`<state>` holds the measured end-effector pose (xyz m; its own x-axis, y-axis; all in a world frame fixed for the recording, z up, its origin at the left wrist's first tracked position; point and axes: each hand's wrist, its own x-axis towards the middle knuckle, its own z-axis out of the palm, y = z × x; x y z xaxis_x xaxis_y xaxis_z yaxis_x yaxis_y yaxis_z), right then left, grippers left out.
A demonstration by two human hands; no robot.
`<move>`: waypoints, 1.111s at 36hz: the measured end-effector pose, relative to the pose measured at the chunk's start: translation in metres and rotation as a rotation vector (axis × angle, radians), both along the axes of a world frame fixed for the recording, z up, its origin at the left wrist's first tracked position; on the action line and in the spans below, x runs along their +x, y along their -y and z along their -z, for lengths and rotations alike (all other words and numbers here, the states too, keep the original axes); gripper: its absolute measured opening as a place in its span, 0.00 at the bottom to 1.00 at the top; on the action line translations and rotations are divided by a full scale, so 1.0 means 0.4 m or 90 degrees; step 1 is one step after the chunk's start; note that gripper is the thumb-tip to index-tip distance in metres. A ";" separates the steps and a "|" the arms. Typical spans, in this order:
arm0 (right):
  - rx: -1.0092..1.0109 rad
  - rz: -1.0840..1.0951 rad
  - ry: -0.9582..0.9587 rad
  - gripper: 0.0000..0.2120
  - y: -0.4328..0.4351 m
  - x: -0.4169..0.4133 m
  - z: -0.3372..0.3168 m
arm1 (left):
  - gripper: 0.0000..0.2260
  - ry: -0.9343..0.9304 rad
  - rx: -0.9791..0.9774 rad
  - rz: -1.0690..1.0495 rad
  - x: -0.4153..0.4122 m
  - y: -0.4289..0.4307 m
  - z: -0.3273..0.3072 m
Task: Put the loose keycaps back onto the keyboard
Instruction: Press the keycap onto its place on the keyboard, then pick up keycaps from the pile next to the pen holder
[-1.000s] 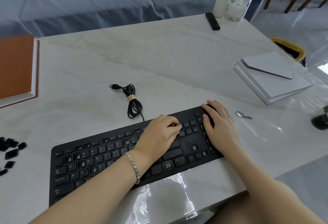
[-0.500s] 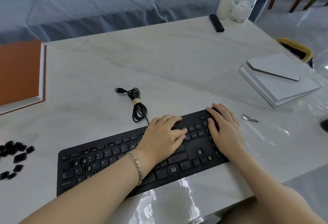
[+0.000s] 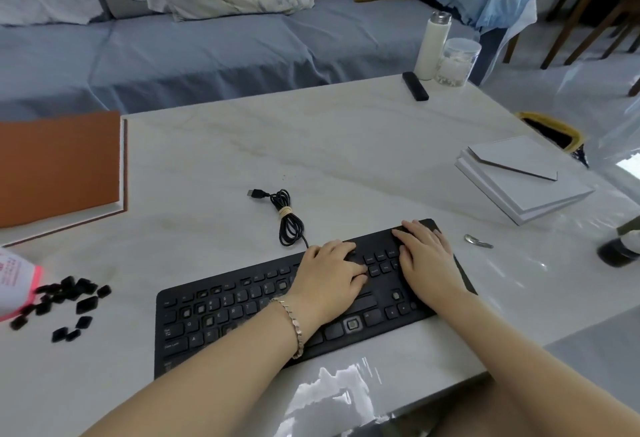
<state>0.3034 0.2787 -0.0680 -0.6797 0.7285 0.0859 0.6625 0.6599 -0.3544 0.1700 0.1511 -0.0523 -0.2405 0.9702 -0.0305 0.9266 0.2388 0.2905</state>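
Left hand (image 3: 332, 273) lies palm-down on the right-centre of the keyboard (image 3: 242, 312), fingers loosely curved with the tips on the keys, holding nothing that I can see. Right hand (image 3: 427, 263) lies flat over the number-pad end, fingers straight and spread a little, also holding nothing.

Loose keycaps (image 3: 65, 305): a scattered black heap on the table (image 3: 346, 145), off the keyboard's left end and well apart from both hands. A few strays sit at the near side of the heap, and a pink-edged packet (image 3: 17, 280) is just beside it at the frame's left edge.

Keyboard's long axis runs from near-left to far-right. Open sockets show mostly in the left half, with one near the bottom row by the left wrist and one between the hands.

Key relation: the caps lie left of the left hand, along the line of the keyboard's long axis and beyond its left end. The left hand is clearly the nearer. The right would have to cross the whole board and the other arm.

Judgement: the next pick calls for the left hand to lift and travel left along the board. The sockets on that side are also the nearest ones to fill.

Outward: the coiled USB cable (image 3: 289, 220) lies behind the keyboard, an orange book (image 3: 59, 166) far left, white boxes (image 3: 523, 183) far right.
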 end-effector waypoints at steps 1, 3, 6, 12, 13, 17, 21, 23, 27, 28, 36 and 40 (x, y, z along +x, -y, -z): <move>-0.003 -0.027 0.005 0.16 0.014 -0.010 -0.008 | 0.15 0.025 0.013 -0.005 -0.006 0.024 -0.001; -0.031 -0.087 0.004 0.15 0.047 -0.036 -0.025 | 0.14 0.099 0.078 -0.045 -0.027 0.080 -0.007; -0.092 -0.171 -0.011 0.13 0.111 -0.091 -0.057 | 0.12 0.253 0.149 -0.220 -0.082 0.189 -0.027; -0.226 -0.322 0.009 0.12 0.278 -0.240 -0.113 | 0.09 0.286 0.194 -0.491 -0.245 0.457 -0.031; -0.231 -0.348 0.023 0.13 0.305 -0.267 -0.116 | 0.10 0.272 0.191 -0.523 -0.270 0.497 -0.031; -0.247 -0.416 0.053 0.13 0.400 -0.360 -0.113 | 0.14 0.144 0.172 -0.596 -0.367 0.639 -0.007; -0.248 -0.440 0.060 0.13 0.470 -0.423 -0.102 | 0.16 0.068 0.089 -0.613 -0.428 0.719 0.027; -0.247 -0.452 0.066 0.13 0.497 -0.445 -0.098 | 0.15 0.086 0.075 -0.588 -0.439 0.739 0.043; -0.239 -0.486 0.076 0.14 0.543 -0.484 -0.097 | 0.08 0.107 0.096 -0.524 -0.438 0.759 0.063; -0.239 -0.491 0.081 0.15 0.553 -0.494 -0.098 | 0.05 0.114 0.105 -0.520 -0.438 0.761 0.062; -0.203 -0.527 0.099 0.16 0.662 -0.618 -0.085 | 0.05 0.196 0.124 -0.575 -0.426 0.786 0.027; -0.155 -0.564 0.142 0.18 0.709 -0.693 -0.051 | 0.08 0.509 0.319 -0.727 -0.413 0.797 -0.037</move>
